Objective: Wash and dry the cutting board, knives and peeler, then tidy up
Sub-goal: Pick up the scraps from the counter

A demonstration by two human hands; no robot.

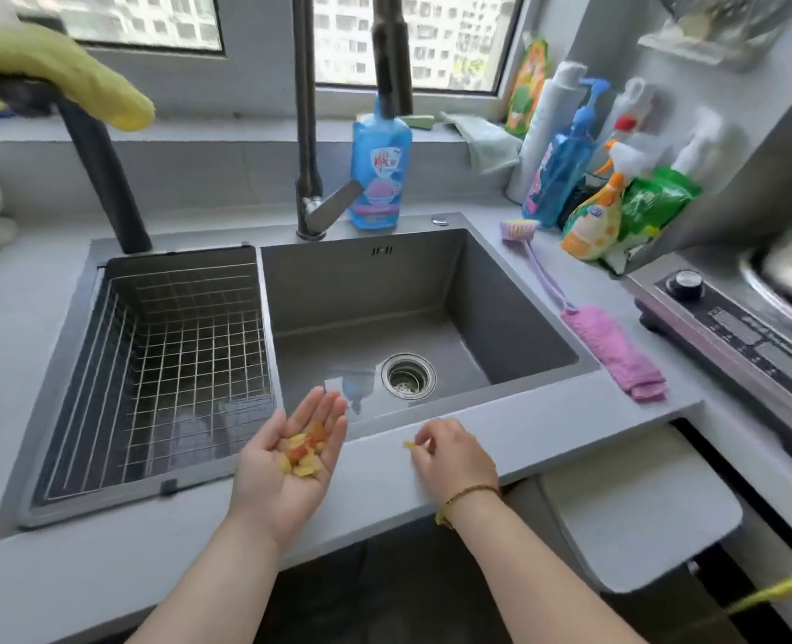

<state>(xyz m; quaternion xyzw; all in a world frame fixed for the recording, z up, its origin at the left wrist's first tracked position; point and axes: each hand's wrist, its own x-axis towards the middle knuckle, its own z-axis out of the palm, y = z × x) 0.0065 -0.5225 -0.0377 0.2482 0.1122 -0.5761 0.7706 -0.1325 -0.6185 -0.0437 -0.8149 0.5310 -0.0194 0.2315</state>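
- Two bare hands are in view, both at the front edge of the counter (pixel 547 429).
- The left hand (pixel 268 481) lies palm up with fingers straight and together. It carries one small heap of yellow and red fruit scraps (pixel 303 455), too clustered to count.
- The right hand (pixel 452 453) rests on the counter edge, its fingertips pinching one yellow scrap (pixel 408 443). One beaded bracelet (pixel 471 494) circles its wrist.
- One sink (pixel 501 295) holds one drain strainer (pixel 408 376), with one wire basket (pixel 166 364) in its left part.
- Two faucets stand behind it: a tall one (pixel 306 132) and a dark one (pixel 101 174) with one yellow-green cloth (pixel 59 72) draped over it.
- One blue bottle (pixel 378 169) stands beside the tall faucet.
- One brush (pixel 517 229) and one pink cloth (pixel 615 353) lie on the counter to the right of the sink.
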